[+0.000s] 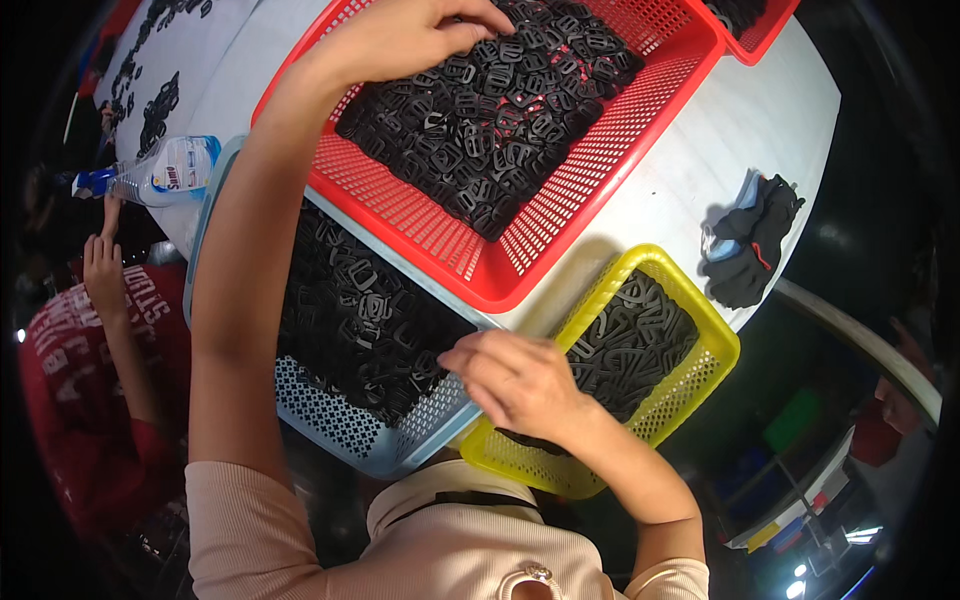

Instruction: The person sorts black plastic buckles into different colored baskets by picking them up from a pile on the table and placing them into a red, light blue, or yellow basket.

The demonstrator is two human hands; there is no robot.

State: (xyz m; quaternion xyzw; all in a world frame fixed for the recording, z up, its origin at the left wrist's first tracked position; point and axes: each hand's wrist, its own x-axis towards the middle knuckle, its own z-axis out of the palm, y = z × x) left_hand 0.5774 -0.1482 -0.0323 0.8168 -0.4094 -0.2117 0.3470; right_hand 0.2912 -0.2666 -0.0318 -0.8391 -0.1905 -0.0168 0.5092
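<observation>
My left hand [420, 38] reaches into the red basket [590, 190] at the top. Its thumb and forefinger are a little apart, with the fingertips against the heap of black plastic buckles [490, 125]. My right hand [520, 385] hovers where the blue basket [345, 425] meets the yellow basket [715, 350]. Its fingers are curled together, the tips beside the black buckles [350, 310] in the blue basket; whatever they may hold is too small to make out. More black plastic pieces [640, 340] fill the yellow basket, partly hidden by my right hand.
Black gloves [755, 245] lie on the white table [690, 150] at the right. A spray bottle [175, 170] with blue liquid lies at the left, near scattered black pieces [160, 110]. Another red basket [755, 35] stands at top right. A person in red [95, 370] is at far left.
</observation>
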